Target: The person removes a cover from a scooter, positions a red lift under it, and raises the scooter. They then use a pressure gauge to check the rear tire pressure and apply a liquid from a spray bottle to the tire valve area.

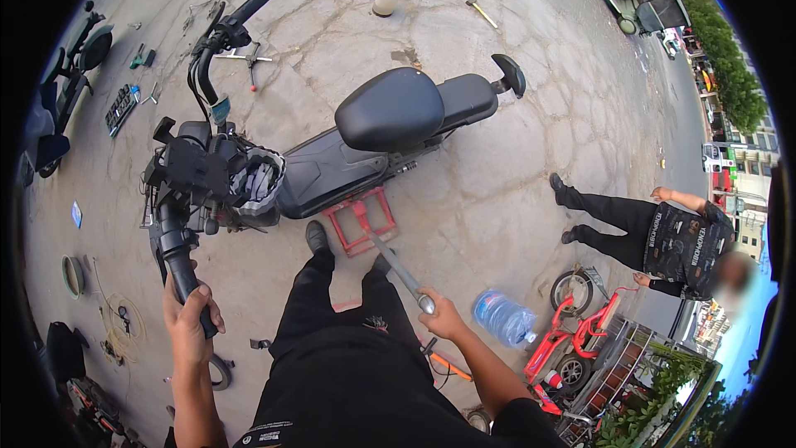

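Wrapping the handlebar grip (pixel 184 275), lower left, your left fingers (pixel 196 304) likely steady the scooter (pixel 323 176); right fingers (pixel 439 310) clasp the metal bar (pixel 400 270), perhaps for leverage.

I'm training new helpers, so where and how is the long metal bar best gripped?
Probably near its rounded upper end, wrapped from the right, as the right hand holds it. The long metal bar slants away from the red frame, leaving that end clear and within easy reach.
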`<state>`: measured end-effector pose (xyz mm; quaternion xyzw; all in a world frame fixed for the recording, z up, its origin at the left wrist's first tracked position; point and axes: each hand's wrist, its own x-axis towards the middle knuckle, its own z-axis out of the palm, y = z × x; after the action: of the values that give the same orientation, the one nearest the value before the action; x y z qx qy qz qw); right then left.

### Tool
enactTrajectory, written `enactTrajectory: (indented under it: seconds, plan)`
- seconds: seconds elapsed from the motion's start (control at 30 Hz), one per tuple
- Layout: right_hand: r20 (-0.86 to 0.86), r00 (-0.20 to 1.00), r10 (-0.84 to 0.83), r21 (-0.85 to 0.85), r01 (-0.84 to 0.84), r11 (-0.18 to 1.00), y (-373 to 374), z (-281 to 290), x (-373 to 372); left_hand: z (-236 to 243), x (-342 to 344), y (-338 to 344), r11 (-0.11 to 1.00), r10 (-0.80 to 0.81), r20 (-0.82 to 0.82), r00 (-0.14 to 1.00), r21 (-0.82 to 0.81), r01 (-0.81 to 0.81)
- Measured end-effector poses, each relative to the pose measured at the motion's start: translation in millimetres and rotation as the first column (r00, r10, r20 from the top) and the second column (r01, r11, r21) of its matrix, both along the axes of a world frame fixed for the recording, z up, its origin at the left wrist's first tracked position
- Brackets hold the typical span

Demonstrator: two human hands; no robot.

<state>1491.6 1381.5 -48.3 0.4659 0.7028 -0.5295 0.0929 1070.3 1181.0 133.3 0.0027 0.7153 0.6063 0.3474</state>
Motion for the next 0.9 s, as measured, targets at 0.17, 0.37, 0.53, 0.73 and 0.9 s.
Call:
enactTrajectory:
  seconds: [0.17,0.37,0.53,0.73,0.9]
  plan:
    - [0.085,0.996,0.039,0.045,-0.043,0.998,11,0,-3,10,-8,-21,0.997,-0.048,0.008,0.999,-0.066,0.049]
    - [0.105,0.994,-0.024,0.115,0.012,0.993,10,1,-33,20,-28,-52,0.977,-0.135,-0.053,0.989,-0.172,0.124]
    - [0.093,0.995,-0.03,0.078,0.023,0.997,25,1,-44,20,-24,-80,0.95,-0.208,-0.107,0.972,-0.258,0.175]
    - [0.051,0.998,-0.033,0.079,0.029,0.996,31,1,-29,22,-31,-71,0.83,-0.291,-0.169,0.942,-0.534,0.16]
    - [0.094,0.995,-0.042,0.087,0.034,0.996,9,4,12,21,-36,-43,0.7,-0.351,-0.204,0.914,-0.706,0.111]
